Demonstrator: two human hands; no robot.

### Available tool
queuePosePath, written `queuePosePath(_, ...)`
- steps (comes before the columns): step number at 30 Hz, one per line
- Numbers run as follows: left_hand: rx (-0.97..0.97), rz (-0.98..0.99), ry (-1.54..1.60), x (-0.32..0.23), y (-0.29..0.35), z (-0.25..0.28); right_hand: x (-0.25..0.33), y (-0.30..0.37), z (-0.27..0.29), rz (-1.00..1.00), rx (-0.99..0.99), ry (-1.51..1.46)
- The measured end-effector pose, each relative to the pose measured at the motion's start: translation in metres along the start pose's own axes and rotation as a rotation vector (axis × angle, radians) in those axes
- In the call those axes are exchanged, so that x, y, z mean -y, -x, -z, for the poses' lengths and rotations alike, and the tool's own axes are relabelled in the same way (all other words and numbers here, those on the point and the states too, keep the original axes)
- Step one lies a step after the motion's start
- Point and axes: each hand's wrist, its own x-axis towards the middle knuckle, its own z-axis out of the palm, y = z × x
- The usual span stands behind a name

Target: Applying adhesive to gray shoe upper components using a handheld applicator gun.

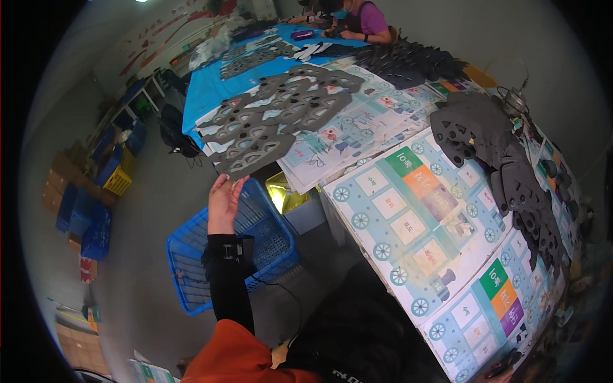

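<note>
My left hand (223, 199) reaches forward over a blue basket, fingertips pinched at the near corner of a dark grey foam piece (258, 156). That piece has cut-out openings and lies at the near end of a row of similar linked-looking grey pieces (287, 96) on the table. At the bottom right edge, what seems to be my right hand (504, 365) is dim and mostly cut off, beside something dark; its fingers cannot be made out. A stack of dark grey foam pieces with holes (463, 124) lies on the table's right side, trailing toward me.
The blue plastic basket (185, 281) stands on the floor left of the table. Printed sheets with coloured blocks (357, 198) cover the tabletop. Farther off are a heap of dark pieces (408, 62), a blue cloth (198, 115) and a seated person in purple (373, 20). Crates (118, 172) line the left.
</note>
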Motion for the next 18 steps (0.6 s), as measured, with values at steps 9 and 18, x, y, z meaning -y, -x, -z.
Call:
queuePosePath(9,-0.031,-0.054,-0.056,-0.033,-0.141,0.065,0.006,0.0,0.005,-0.089,0.08,-0.037)
queuePosePath(18,-0.037,-0.031,-0.069,-0.021,-0.254,0.087,0.001,0.004,-0.001,-0.012,0.035,0.038)
